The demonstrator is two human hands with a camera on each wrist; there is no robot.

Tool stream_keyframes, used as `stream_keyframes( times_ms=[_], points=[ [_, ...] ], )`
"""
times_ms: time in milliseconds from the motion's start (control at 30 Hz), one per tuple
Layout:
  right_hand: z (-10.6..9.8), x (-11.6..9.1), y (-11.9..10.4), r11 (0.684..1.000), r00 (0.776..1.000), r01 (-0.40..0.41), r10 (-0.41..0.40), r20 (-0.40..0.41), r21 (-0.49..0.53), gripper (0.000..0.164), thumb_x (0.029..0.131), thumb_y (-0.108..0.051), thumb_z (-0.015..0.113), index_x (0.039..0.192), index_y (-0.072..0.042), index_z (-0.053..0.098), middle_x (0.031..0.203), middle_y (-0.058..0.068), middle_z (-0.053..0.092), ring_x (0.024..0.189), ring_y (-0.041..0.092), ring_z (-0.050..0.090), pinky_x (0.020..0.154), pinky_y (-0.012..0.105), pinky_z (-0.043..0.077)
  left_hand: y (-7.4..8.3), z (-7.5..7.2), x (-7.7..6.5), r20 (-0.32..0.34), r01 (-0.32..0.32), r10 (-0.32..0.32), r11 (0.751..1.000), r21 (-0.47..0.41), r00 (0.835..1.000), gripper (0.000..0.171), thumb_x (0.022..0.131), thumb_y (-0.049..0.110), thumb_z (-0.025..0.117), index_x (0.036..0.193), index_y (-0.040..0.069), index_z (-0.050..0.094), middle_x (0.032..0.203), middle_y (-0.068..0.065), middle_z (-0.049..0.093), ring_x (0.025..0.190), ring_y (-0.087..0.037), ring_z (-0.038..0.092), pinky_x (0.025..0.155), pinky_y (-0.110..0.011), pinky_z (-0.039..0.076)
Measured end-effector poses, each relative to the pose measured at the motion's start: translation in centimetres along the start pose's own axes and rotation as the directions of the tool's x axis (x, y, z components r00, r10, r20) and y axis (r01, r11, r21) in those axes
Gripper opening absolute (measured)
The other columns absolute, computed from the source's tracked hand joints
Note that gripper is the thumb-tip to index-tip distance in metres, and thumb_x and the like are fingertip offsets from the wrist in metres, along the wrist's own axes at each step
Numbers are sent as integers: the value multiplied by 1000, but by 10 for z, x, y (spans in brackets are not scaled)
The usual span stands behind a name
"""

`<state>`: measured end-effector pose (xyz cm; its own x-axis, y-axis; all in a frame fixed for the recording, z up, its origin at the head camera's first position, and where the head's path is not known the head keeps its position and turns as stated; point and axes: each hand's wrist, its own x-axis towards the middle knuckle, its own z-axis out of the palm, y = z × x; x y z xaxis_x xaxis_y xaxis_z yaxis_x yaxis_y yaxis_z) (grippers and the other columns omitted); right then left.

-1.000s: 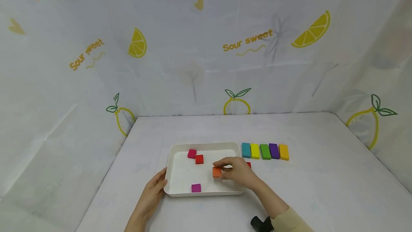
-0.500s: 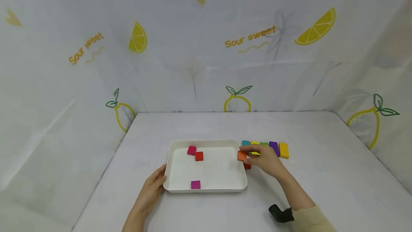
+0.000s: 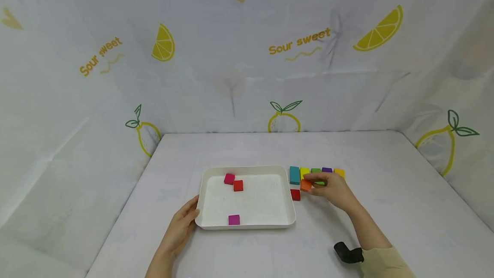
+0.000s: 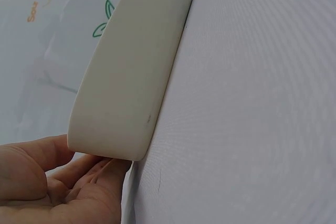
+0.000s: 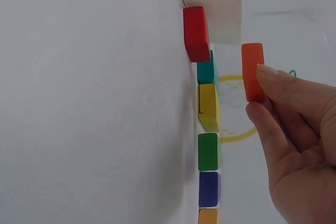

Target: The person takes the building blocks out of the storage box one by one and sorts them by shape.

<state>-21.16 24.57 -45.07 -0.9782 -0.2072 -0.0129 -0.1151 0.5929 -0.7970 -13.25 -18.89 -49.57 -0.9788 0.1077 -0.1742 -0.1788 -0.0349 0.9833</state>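
Between thumb and fingertips, my right hand (image 3: 331, 190) pinches an orange block (image 5: 253, 72), held up off the table in front of the row of blocks. Close to it on the table, a red block (image 3: 295, 194) stands against the right side of the white tray (image 3: 247, 227). My left hand (image 3: 181, 226) holds that tray by its left side, thumb (image 4: 50, 150) at the rim and fingers against the outer wall. Inside the tray lie a crimson block (image 3: 229, 179), a red-orange block (image 3: 238, 185) and a magenta block (image 3: 233, 220).
To the tray's right runs a row of blocks: teal (image 3: 294, 175), yellow (image 5: 208, 107), green (image 5: 208, 151), purple (image 5: 208, 189) and amber (image 3: 339, 172). The right hand partly covers it in the head view. A black curved object (image 3: 348, 253) shows beside the right sleeve. A lemon-print curtain (image 3: 247, 55) stands behind.
My right hand has carried the orange block out of the tray, rightward over its edge to the row of blocks. My left hand stays at the tray's left side.
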Motion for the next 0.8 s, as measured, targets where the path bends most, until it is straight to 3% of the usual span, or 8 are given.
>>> stream_keyframes(
  times_ms=[233, 533, 800],
  points=[
    [-2, -2, 9, 1000, 999, -13, 14, 38, -19, 34, 85, -7, 73, 119, -8, 71, 123, 14, 70, 118, 35, 62, 89, 32, 62, 0, 0, 0, 10, 3, -3, 1000, 5, 1000, 60, 106, 18, 41, 157, -2, 14, 166, -22, 10, 155, -38, 9, 126, -52, 16],
    [3, -1, 18, 997, 996, -2, 9, 87, -75, 33, 85, -2, 71, 115, -13, 74, 118, 11, 72, 117, 35, 62, 91, 41, 61, 2, 0, 0, -2, 7, -7, 1000, 10, 1000, 60, 106, 18, 41, 157, -1, 14, 166, -22, 10, 155, -37, 9, 126, -51, 16],
    [6, 1, 21, 997, 996, -5, 11, 85, -78, 33, 83, -1, 72, 113, -13, 75, 118, 11, 73, 118, 37, 62, 92, 44, 60, 2, 2, -1, -5, 10, -10, 1000, 11, 1000, 61, 106, 18, 42, 156, -2, 15, 166, -22, 12, 155, -37, 11, 125, -50, 17]
  ],
)
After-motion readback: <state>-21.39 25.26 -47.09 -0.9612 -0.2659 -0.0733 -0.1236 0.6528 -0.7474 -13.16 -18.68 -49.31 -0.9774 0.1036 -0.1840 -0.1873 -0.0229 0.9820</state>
